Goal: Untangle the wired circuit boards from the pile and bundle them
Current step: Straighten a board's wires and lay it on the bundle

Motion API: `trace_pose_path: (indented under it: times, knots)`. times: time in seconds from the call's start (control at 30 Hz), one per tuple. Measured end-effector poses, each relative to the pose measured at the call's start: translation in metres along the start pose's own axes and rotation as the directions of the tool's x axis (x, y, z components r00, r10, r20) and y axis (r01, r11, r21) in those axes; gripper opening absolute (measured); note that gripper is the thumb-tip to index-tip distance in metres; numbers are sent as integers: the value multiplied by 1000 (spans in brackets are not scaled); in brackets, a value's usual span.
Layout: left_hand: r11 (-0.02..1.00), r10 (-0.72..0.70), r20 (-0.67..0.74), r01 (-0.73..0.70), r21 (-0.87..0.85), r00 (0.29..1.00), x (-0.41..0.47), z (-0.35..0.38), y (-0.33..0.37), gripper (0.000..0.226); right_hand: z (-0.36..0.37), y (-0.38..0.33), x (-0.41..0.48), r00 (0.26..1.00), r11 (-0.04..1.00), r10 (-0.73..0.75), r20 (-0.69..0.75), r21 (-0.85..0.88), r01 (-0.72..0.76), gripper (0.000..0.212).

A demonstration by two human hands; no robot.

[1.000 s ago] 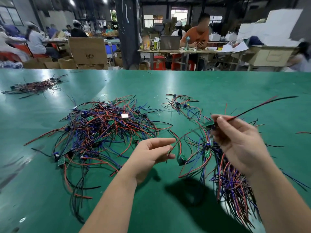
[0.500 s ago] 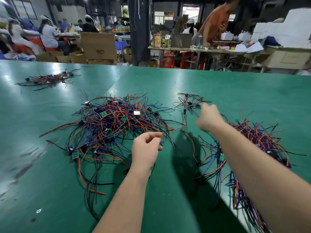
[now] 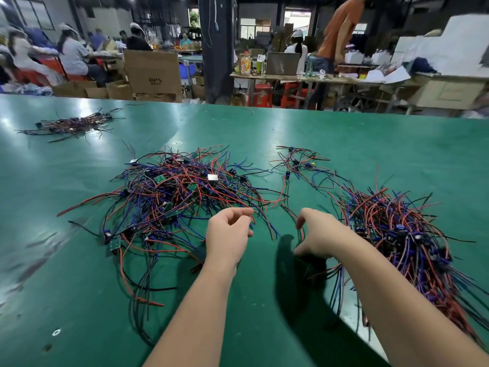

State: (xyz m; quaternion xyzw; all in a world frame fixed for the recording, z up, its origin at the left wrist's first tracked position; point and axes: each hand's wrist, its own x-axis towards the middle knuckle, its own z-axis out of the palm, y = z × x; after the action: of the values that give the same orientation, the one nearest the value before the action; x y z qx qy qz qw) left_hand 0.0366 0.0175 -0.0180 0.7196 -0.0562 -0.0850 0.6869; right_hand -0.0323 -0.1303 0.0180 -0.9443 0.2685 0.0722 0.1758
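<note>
A tangled pile of red, blue and black wires with small green circuit boards [image 3: 180, 197] lies on the green table [image 3: 344, 144], left of centre. A combed-out heap of wired boards [image 3: 397, 234] lies at the right, its wires trailing toward me. My left hand [image 3: 227, 234] hovers at the pile's near right edge, fingers loosely curled, holding nothing. My right hand [image 3: 317, 234] is palm down between the pile and the heap, thumb and forefinger spread, with nothing in its grip. A few wires run beneath it.
A small loose cluster of wired boards [image 3: 299, 165] lies beyond my hands. Another wire bundle [image 3: 71, 125] sits far left on the table. Behind the table are cardboard boxes [image 3: 152, 75], a dark pillar, benches and several people.
My right hand let go of the wired board it held a second ago, reached to the far cluster, then drew back beside the right heap. My left hand stayed by the pile.
</note>
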Motion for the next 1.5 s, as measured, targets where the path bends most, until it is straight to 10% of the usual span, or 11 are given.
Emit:
trace_pose_path:
  times: [0.13,0.37,0.5,0.77,0.9,1.07,1.2,1.33,1.5]
  knots:
    - [1000,12,22,-12,5,1000,-2,3,1,18,4,10,-9,979,894,-106,-173,416,170,35]
    - [1000,4,65,-2,-31,998,-4,7,2,22,-8,21,-43,940,18,-93,-328,943,331,11]
    - [995,22,100,-13,-98,995,-5,8,5,24,-3,21,-55,954,-236,-114,-278,940,246,10]
    - [992,11,81,-1,-123,997,-7,7,4,24,2,24,-55,958,-309,-98,-271,923,230,15]
    - [940,286,-48,-271,209,957,-7,2,3,17,1,26,-56,967,-304,-107,-232,934,190,25]
    - [614,548,360,-656,439,755,-32,16,12,39,6,23,-55,972,-253,-153,-179,958,137,40]
    - [586,584,482,-750,307,653,-38,22,7,36,7,26,-51,980,-195,-77,-184,967,166,22]
    - [709,595,386,-686,162,705,-42,24,7,22,6,30,-48,974,-122,46,-221,967,225,15]
    - [985,166,575,-109,-132,801,-48,28,15,14,2,33,-47,968,-230,114,-225,942,246,13]
